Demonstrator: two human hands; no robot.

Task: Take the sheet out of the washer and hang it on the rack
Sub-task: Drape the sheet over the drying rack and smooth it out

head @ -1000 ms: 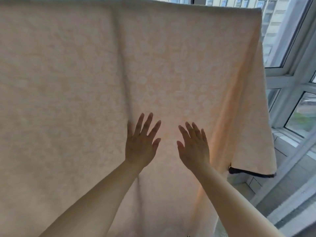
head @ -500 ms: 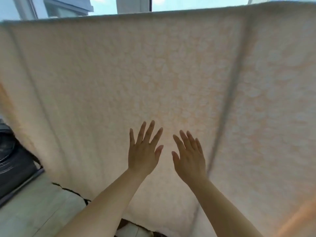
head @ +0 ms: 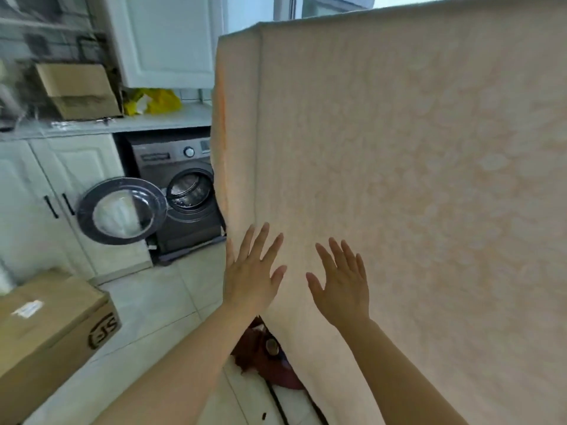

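Hands first: our left hand (head: pixel 250 273) is spread wide, fingers straight and fanned, palm turned to the sheet (head: pixel 414 179) near its left hanging edge. Our right hand (head: pixel 342 285) is likewise spread, fingers straight and a little apart, palm facing the cloth just beside the left one. Neither hand curls round or pinches anything. We cannot tell from this view whether the palms actually press the fabric or hover just off it.

The sheet is pale peach with a faint mottled pattern. It hangs draped over a support along its top edge, which runs across the upper right of the view and rises slightly to the right; the support itself is hidden under the cloth. The fabric falls straight down from that edge, so the visible face stands upright before us, with its long run going off to the right past the frame. At the left end the cloth folds round a corner, showing a narrow side panel with an orange tinge.

Left of the sheet stands the washer (head: pixel 184 191), dark grey, set under a counter (head: pixel 153 119), its round door (head: pixel 121 210) swung open to the left. A cardboard box (head: pixel 52 326) sits on the tiled floor (head: pixel 171 302) at lower left.
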